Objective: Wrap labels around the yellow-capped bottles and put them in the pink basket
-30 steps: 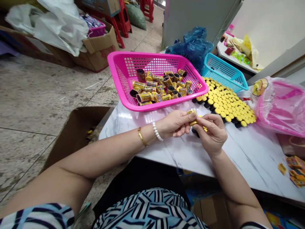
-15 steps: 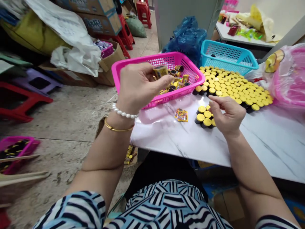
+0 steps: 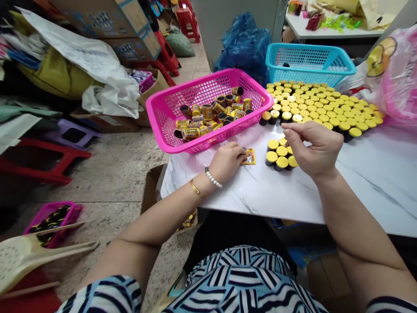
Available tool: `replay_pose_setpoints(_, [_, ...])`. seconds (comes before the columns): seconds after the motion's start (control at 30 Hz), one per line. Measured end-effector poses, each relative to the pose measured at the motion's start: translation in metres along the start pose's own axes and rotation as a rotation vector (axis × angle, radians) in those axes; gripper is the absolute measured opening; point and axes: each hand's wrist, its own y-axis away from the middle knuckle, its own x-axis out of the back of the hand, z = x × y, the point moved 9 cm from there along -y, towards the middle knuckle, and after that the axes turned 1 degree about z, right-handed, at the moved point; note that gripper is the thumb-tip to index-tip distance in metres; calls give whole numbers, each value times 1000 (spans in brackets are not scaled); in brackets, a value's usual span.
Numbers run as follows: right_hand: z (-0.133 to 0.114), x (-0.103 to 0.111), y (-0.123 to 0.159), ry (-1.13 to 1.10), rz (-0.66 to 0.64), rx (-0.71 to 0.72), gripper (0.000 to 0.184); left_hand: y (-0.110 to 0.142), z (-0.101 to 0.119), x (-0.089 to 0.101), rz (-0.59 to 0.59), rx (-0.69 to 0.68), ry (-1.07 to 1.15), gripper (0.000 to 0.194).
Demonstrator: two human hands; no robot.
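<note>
My left hand is low over the table, its bent fingertips closed on the left edge of a small square yellow printed label. My right hand hovers in a pinch, thumb against forefinger; whatever it holds, if anything, is too small to make out. Behind and below it stands a small cluster of black canisters with yellow lids, partly hidden by the hand. A pink basket beyond my left hand contains several canisters wrapped in yellow labels, lying loosely on their sides.
A large block of upright yellow-lidded canisters fills the table's back right. Behind it are a turquoise basket, a blue plastic bag and a pink plastic bag. Stools, sacks and cartons crowd the floor at left.
My left hand has come down from above the pink basket to the label on the table. The yellow piece it held is gone from it. My right hand stays pinched in nearly the same place.
</note>
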Motion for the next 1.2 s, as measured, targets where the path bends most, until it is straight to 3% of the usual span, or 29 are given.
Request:
replay_pose_setpoints(0.1, [1,-2,2,-21,3,-35,15,-1,-12,-7,-17,-3,-7,14])
replay_pose_setpoints(0.17, [4,-2,4,-45,13,-81,16,-2,-9,10,95,-25,7,13])
replay_pose_setpoints(0.27, [18,-4,8,-81,0,-224,23,3,14,48,335,-104,25,10])
replay_pose_setpoints(0.33, [29,-16,12,-116,-113,-347,33,8,37,67,458,-182,17,8])
replay_pose_setpoints(0.43, [33,-44,22,-225,-398,-475,44,13,67,79,534,-284,6,4])
replay_pose_setpoints(0.5, [27,-54,26,-300,-478,-486,44,13,80,78,544,-324,25,6])
replay_pose_setpoints(0.57, [21,-53,24,-349,-422,-465,38,10,82,77,545,-290,99,8])
replay_pose_setpoints(0.73, [24,-39,22,-390,-208,-487,31,-11,49,78,484,75,634,20])
replay_pose_setpoints(0.83, [27,-32,21,-319,-136,-463,38,-26,44,72,373,190,863,35])
replay_pose_setpoints(0.97, [22,-32,20,-247,-133,-409,45,-28,46,62,322,226,948,37])
replay_pose_setpoints(1.2, [15,-31,22,-174,-103,-321,42,-12,34,45,361,290,979,28])
